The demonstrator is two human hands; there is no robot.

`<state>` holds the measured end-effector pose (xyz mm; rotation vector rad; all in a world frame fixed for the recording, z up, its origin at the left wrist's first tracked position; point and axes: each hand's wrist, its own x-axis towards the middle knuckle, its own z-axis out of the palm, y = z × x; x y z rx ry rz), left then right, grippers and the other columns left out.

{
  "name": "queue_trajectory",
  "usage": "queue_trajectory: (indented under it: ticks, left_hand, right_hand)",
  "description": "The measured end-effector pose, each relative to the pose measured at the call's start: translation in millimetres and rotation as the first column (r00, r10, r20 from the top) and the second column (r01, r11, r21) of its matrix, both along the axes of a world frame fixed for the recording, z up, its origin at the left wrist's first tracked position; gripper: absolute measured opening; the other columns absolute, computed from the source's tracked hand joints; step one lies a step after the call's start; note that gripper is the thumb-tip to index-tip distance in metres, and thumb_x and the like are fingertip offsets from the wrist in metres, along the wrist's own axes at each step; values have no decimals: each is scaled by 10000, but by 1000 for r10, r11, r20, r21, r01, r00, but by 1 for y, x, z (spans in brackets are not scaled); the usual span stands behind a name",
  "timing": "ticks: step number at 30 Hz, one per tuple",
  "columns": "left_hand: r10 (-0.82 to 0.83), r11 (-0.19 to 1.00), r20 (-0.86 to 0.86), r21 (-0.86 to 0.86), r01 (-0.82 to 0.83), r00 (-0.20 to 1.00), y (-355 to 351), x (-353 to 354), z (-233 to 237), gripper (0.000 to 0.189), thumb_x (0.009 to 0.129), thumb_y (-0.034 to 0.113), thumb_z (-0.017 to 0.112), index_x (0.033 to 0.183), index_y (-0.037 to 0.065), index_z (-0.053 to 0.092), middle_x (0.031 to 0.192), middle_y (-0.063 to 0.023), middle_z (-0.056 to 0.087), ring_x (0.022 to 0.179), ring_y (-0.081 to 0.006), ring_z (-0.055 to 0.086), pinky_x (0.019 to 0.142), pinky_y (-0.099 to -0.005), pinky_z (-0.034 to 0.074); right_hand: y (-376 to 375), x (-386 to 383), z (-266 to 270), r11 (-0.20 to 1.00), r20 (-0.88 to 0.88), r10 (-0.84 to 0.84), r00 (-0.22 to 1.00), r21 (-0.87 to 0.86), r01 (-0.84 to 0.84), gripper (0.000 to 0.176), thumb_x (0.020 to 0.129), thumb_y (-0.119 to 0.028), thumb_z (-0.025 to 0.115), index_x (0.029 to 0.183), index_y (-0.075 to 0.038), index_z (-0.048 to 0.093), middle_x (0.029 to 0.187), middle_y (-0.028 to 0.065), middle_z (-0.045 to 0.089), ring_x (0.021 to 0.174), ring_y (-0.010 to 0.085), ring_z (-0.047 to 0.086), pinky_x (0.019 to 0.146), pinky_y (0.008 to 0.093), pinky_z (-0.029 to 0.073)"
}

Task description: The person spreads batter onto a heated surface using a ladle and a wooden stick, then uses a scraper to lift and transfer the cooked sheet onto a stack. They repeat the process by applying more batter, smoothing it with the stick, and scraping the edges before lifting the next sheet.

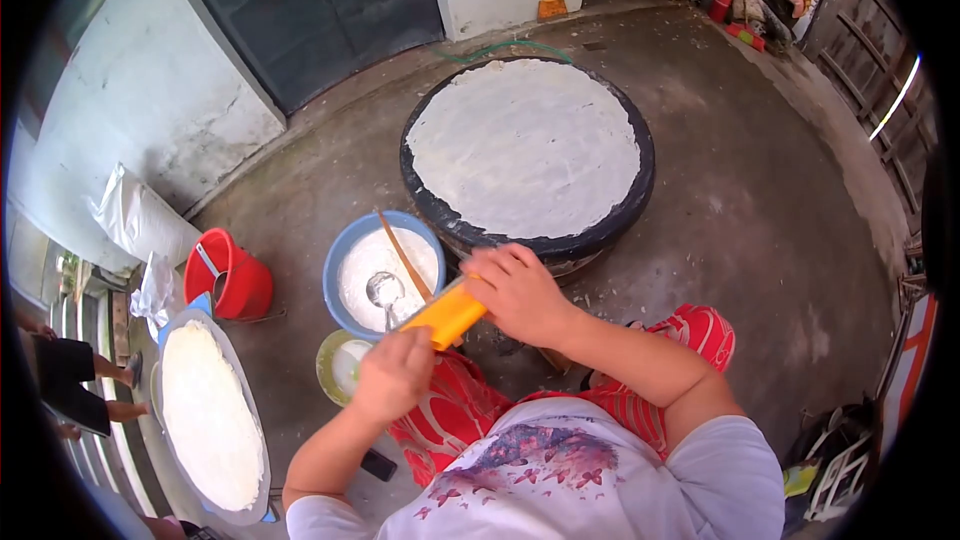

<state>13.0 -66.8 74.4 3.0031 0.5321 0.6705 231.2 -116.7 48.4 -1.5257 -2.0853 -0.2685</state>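
Note:
A yellow scraper [447, 316] with a thin pale edge is held between my hands, just above the near rim of a blue basin [340, 312]. My left hand [393, 375] is closed around its lower left end. My right hand [517, 292], slightly blurred, has its fingers curled over the upper right end. White batter [363, 262] fills much of the basin, with a metal ladle [384, 288] and a wooden stick [403, 252] in it. Beyond my hands, a thin white sheet of batter [525, 150] covers a large round black griddle [428, 202].
A small green bowl [327, 372] with white contents sits against the basin. On the left are a red bucket [245, 285], white sacks [140, 215] and an oval board [262, 500] bearing a pale flat sheet. Another person's legs [115, 395] show at the left edge.

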Motion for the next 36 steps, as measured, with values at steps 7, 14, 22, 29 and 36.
queue_trajectory:
  ticks: [7, 14, 22, 29, 36]
  left_hand:
    - [214, 964, 105, -181, -193, 971, -1, 10, -3, 412, 686, 18, 620, 1083, -3, 509, 1076, -172, 520, 922, -324, 525, 763, -365, 442]
    - [526, 788, 74, -418, -452, 847, -19, -25, -42, 378, 760, 33, 533, 1131, -7, 481, 1206, -210, 416, 1070, -355, 425, 882, -401, 352]
    - [647, 669, 26, -498, -551, 762, -21, 2, -61, 370, 853, 113, 387, 1189, -36, 431, 1283, -213, 323, 1163, -337, 360, 969, -390, 284]
    - [598, 724, -43, -399, -563, 800, 9, 23, -46, 384, 861, 225, 452, 1176, 8, 489, 1281, -211, 340, 1134, -360, 388, 953, -436, 291]
    - [609, 690, -118, -407, -598, 784, 39, 37, -46, 384, 862, 225, 433, 1161, -5, 501, 1232, -212, 402, 1129, -368, 386, 950, -429, 289]
  right_hand:
    - [-28, 137, -38, 779, -312, -577, 755, -490, 392, 364, 695, -327, 659, 918, -64, 540, 822, 151, 594, 764, 332, 576, 638, 401, 459]
    - [-44, 322, -92, 344, -426, -896, 128, -482, 806, 383, 679, -175, 661, 1014, -40, 534, 949, 149, 614, 881, 292, 594, 755, 362, 460]
    - [29, 395, -101, 154, -287, -958, 20, -453, 878, 421, 702, -224, 633, 1073, -69, 508, 991, 154, 601, 920, 323, 570, 792, 384, 448]
    - [133, 455, -82, 75, 4, -996, 85, -425, 902, 507, 724, -279, 605, 1202, -184, 465, 1047, 109, 591, 985, 287, 554, 811, 392, 444]
    - [238, 485, -80, 61, 155, -980, 127, -373, 926, 498, 779, -266, 559, 1258, -264, 421, 1148, 57, 546, 1061, 221, 516, 858, 381, 419]
